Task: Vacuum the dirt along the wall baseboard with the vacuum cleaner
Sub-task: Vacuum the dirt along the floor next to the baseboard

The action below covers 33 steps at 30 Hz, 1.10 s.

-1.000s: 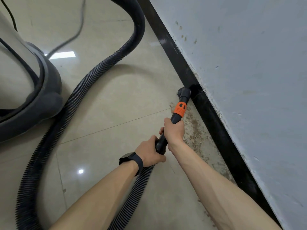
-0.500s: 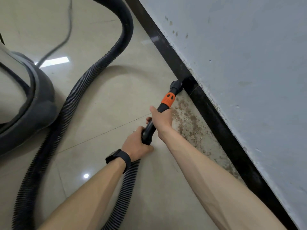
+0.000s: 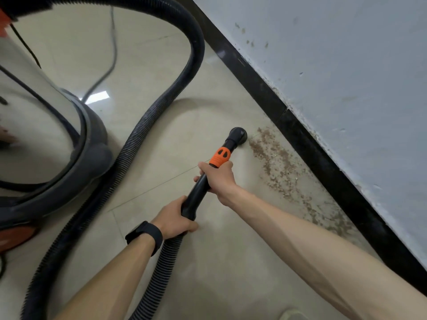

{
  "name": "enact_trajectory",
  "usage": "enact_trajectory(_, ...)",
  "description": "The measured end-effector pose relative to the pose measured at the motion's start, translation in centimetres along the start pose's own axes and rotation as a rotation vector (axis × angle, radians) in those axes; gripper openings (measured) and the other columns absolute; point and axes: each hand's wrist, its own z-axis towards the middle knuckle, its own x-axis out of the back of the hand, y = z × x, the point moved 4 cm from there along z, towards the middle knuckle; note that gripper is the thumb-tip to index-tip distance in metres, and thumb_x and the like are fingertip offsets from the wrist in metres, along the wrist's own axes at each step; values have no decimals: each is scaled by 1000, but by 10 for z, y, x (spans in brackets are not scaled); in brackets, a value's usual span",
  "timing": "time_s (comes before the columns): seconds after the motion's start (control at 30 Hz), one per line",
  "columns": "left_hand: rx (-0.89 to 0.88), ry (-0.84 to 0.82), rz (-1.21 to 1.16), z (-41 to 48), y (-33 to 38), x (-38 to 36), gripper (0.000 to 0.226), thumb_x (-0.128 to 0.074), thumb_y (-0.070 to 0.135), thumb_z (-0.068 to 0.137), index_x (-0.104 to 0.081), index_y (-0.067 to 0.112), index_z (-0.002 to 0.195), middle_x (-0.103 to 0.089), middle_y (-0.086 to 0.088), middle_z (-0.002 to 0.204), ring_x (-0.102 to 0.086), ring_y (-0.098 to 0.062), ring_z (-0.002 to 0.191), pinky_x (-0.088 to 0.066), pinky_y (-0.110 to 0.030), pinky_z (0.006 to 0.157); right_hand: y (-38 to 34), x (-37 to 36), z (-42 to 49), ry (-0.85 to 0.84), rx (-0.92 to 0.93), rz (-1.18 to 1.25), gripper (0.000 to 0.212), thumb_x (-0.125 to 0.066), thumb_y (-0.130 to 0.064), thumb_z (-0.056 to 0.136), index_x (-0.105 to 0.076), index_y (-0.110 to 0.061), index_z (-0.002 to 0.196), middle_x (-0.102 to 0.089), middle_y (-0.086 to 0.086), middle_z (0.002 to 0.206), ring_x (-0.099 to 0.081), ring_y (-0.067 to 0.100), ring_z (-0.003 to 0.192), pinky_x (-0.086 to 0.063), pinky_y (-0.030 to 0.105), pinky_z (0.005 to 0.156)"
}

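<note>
The right hand (image 3: 220, 180) is closed around the black wand tube (image 3: 196, 195) of the vacuum cleaner, directly behind the orange collar (image 3: 220, 157), with the fingers wrapped round the tube. The left hand (image 3: 173, 219) is closed around the lower end of the same tube, where the ribbed hose (image 3: 166, 252) is joined to it. A black smartwatch (image 3: 144, 234) is worn on the left wrist. Ahead of the orange collar, the round black nozzle (image 3: 236, 135) is held low at the tiled floor (image 3: 231, 262), just beside the near-left edge of the dirt (image 3: 277, 167) and apart from the baseboard (image 3: 312, 148). The dirt is spread as a brown, granular band over the tiles, along the foot of the black baseboard, from beside the nozzle toward the lower right. Above the baseboard, the pale grey wall (image 3: 346, 77) is marked with small spots and chipped paint at its lower edge. From the wand, the hose is run down out of view; a second run is carried up from the lower left in a wide loop across the top. The canister body (image 3: 46, 135) of the vacuum cleaner is stood on the floor at the left, inside that loop. A thin grey cable (image 3: 112, 54) is laid on the tiles behind it.
</note>
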Motion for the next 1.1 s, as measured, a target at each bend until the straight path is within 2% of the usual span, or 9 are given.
enact_trajectory(0.1,7,-1,9,-9,-12,3,39,-79,19,62,-61,17,97,-71,-7,89,-69,-25,80,-59,-44,76,10,-7,-9,13,-18,-10,50,-66,-20,98,-27,-15,129,-64,7,99,-75,15,64,-65,38,70)
enact_trajectory(0.23,-15,34,47,-7,-2,-2,36,-81,23,63,-57,26,90,-68,2,85,-65,-12,73,-52,-25,60,2,2,-10,72,11,-48,41,-62,-17,98,-31,-13,124,-64,8,101,-75,15,62,-65,41,76)
enact_trajectory(0.3,-40,57,53,-1,10,-8,37,-80,24,64,-53,28,89,-65,4,85,-62,-10,73,-48,-24,58,-7,11,-6,111,37,-59,38,-61,-16,97,-35,-11,124,-64,8,96,-74,15,61,-64,39,71)
enact_trajectory(0.4,-89,87,45,9,30,-19,40,-77,26,66,-48,29,93,-63,5,86,-61,-10,73,-49,-27,60,-23,28,3,188,77,-78,39,-60,-14,93,-44,-6,127,-65,6,89,-74,15,59,-58,30,55)
enact_trajectory(0.47,-123,104,52,16,43,-25,41,-74,27,67,-46,29,96,-61,5,88,-61,-13,74,-53,-32,65,-32,40,10,223,88,-35,38,-61,-12,89,-52,-3,125,-63,6,83,-72,19,57,-58,32,56)
enact_trajectory(0.53,-147,104,76,23,54,-32,40,-70,28,67,-44,30,97,-58,4,90,-61,-16,75,-56,-39,69,-38,50,17,245,97,49,27,-60,-9,84,-57,-5,110,-60,6,73,-66,22,54,-58,37,58)
enact_trajectory(0.7,-171,85,139,42,72,-40,40,-69,27,69,-43,27,101,-57,0,95,-61,-23,79,-56,-46,73,-45,69,30,316,131,92,18,-58,-7,82,-54,-9,99,-56,6,67,-60,21,47,-54,33,53)
enact_trajectory(0.9,-178,161,142,60,82,-50,45,-66,22,74,-42,26,112,-48,2,99,-58,-24,80,-54,-42,72,-51,81,46,401,161,-7,23,-59,-15,86,-48,-10,106,-60,4,76,-64,15,45,-53,29,51)
enact_trajectory(1.1,-158,180,69,74,81,-50,41,-69,22,72,-41,24,102,-52,2,94,-58,-22,77,-53,-40,66,-58,74,59,426,178,-121,29,-59,-19,89,-46,-11,113,-62,-1,74,-65,10,44,-49,24,46)
